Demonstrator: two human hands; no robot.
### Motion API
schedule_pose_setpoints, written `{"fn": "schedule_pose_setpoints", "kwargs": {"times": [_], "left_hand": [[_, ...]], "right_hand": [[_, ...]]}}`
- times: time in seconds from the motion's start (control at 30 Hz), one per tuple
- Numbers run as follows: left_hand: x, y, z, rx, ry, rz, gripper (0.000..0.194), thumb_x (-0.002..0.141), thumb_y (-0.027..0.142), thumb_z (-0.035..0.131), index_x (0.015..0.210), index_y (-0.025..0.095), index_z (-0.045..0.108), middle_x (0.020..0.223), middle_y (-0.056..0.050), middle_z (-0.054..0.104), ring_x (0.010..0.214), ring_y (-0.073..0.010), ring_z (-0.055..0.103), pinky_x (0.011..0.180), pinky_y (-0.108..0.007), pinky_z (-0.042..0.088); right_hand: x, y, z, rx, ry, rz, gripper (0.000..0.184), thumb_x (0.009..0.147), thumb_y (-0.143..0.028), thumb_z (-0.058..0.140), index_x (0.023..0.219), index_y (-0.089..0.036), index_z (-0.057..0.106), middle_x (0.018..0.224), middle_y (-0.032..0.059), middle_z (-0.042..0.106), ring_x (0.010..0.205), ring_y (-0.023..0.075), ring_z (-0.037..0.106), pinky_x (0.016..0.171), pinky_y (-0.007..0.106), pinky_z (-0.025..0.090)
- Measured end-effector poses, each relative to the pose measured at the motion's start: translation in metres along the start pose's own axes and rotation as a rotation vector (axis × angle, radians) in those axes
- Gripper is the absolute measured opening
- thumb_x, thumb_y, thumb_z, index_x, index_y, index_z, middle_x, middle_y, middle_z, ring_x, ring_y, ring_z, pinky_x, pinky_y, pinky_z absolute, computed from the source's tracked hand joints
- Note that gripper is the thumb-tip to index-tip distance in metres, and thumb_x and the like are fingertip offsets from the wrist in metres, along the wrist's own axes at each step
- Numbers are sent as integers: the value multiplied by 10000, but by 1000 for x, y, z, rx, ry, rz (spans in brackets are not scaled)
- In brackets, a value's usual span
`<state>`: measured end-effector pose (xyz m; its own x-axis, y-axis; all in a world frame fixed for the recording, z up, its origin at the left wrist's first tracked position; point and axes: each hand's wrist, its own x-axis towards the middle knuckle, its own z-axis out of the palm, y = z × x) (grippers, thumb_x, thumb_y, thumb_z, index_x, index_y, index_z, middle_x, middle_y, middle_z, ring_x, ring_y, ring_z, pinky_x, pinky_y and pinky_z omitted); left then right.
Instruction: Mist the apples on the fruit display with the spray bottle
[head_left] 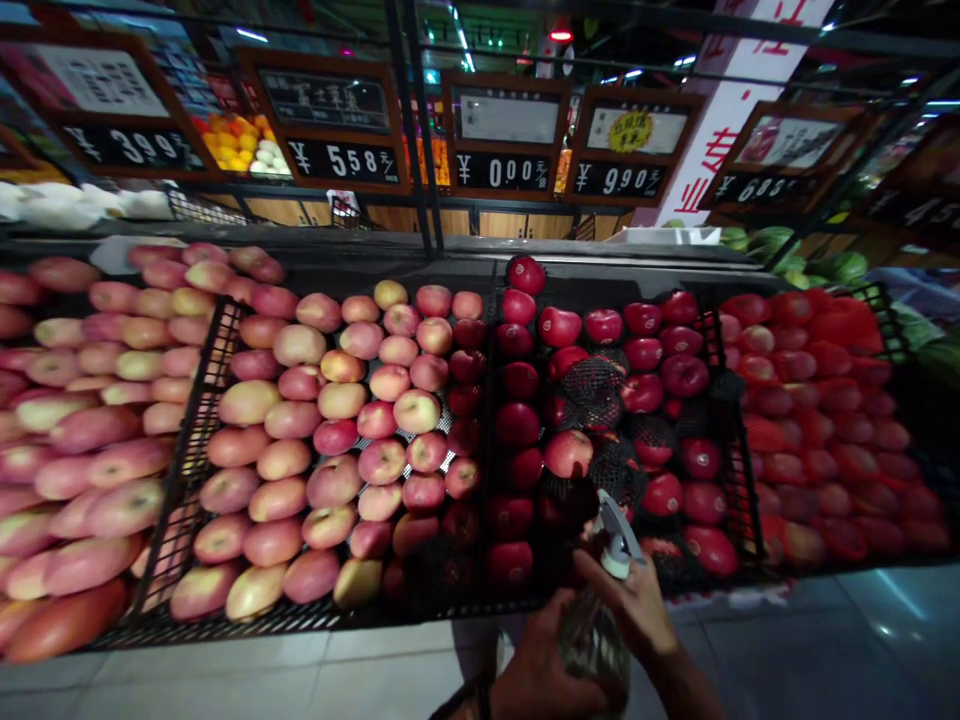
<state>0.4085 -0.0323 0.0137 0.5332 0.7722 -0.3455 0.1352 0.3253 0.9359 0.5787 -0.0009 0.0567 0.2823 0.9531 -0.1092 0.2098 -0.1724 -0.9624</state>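
At the near edge of the fruit display (480,606), the left hand (541,668) cups a clear spray bottle (594,640) from below while the right hand (634,600) grips its neck beneath the white trigger head (616,536). Pink apples (337,440) lie left, dark red apples (600,400) behind.

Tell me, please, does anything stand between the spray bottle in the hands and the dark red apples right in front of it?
Nothing visible does. The spray bottle, held by the left hand and right hand, has its nozzle at the near edge of the dark red apples. Only black foam netting lies among the fruit.
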Motion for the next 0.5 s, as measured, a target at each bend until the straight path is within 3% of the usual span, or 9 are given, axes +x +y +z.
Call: {"fn": "schedule_pose_setpoints", "kwargs": {"times": [0.17, 0.37, 0.5], "left_hand": [[15, 5, 6, -25, -98, 41, 695, 590, 165, 893, 1252, 179, 680, 1170, -60, 825, 986, -252, 740, 903, -355, 594], [36, 25, 19, 14, -192, -10, 707, 602, 144, 827, 1291, 199, 679, 1147, -38, 837, 997, -247, 755, 879, -317, 596], [53, 18, 30, 34, -285, 4, 693, 629, 225, 881, 1290, 195, 673, 1135, -69, 841, 1019, -282, 776, 890, -331, 610]], "right_hand": [[1, -2, -14, 50, 89, 10, 348, 841, -512, 887, 951, -208, 758, 839, 17, 770, 783, 207, 735, 768, 302, 631], [1, 0, -32, 130, 232, 32, 401, 840, -470, 893, 1118, -199, 792, 1034, 73, 838, 963, 244, 790, 915, 347, 650], [1, 5, -48, 134, 316, 74, 305, 857, -477, 850, 990, -213, 776, 903, 37, 799, 841, 224, 753, 797, 317, 628]]}}
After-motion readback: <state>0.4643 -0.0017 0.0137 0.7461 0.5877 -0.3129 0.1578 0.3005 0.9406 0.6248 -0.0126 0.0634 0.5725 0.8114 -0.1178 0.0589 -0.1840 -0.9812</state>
